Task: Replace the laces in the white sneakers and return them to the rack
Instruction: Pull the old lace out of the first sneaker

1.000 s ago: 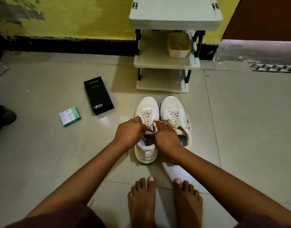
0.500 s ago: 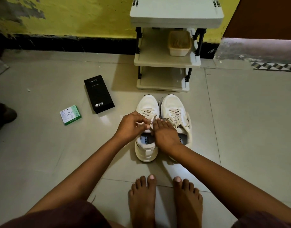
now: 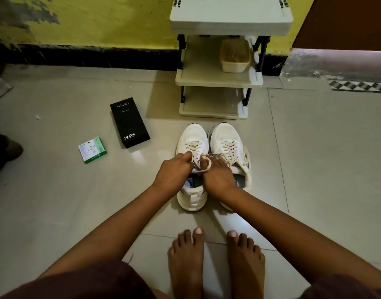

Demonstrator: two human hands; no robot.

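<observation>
Two white sneakers stand side by side on the floor, toes toward the rack. The left sneaker point(image 3: 192, 137) has a beige lace point(image 3: 195, 147) through its eyelets. My left hand point(image 3: 174, 172) pinches one end of that lace over the tongue. My right hand point(image 3: 217, 175) holds the other end, which loops around its fingers. The right sneaker point(image 3: 227, 137) is laced, its loose lace ends trailing over its right side. The cream shoe rack point(image 3: 217, 79) stands just beyond the shoes, against the yellow wall.
A beige tub point(image 3: 235, 56) sits on the rack's middle shelf. A black phone box point(image 3: 129, 121) and a small green-and-white box point(image 3: 92, 149) lie on the tiled floor to the left. My bare feet point(image 3: 215, 260) are just behind the sneakers.
Both hands stay over the left sneaker's tongue. The lace end has come up into a loop around my right fingers, and my left hand has shifted slightly forward on the lace.
</observation>
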